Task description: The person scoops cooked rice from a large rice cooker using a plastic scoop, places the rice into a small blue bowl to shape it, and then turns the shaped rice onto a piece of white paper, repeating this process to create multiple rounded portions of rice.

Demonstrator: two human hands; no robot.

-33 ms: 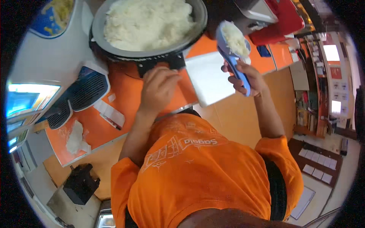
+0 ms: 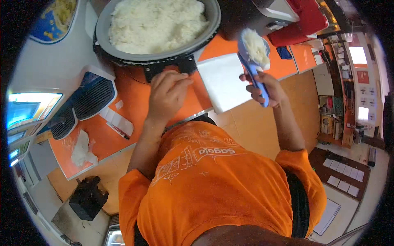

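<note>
My right hand (image 2: 266,89) is closed round the handle of a blue rice scoop (image 2: 244,60), heaped with white cooked rice (image 2: 255,46). Below the scoop, to its left, lies a white sheet of paper (image 2: 221,82) on the orange counter (image 2: 131,88). A large round rice cooker (image 2: 160,57) with a grey inner pot stands at the top, full of cooked rice (image 2: 158,26). Just in front of its black latch my left hand (image 2: 167,91) hovers, fingers bent and held together; nothing shows in it.
Left of the cooker is a white machine (image 2: 61,53) with black slotted trays (image 2: 96,96). A pen (image 2: 118,130) and crumpled clear plastic (image 2: 82,151) lie on the counter's left end. A red container (image 2: 301,22) stands at the far right, and a dark blue cloth (image 2: 283,53) rests near it.
The rice-filled scoop has shifted slightly down and right with my right hand. The cooker and paper sit a little farther left in view. My left hand stays nearly where it was.
</note>
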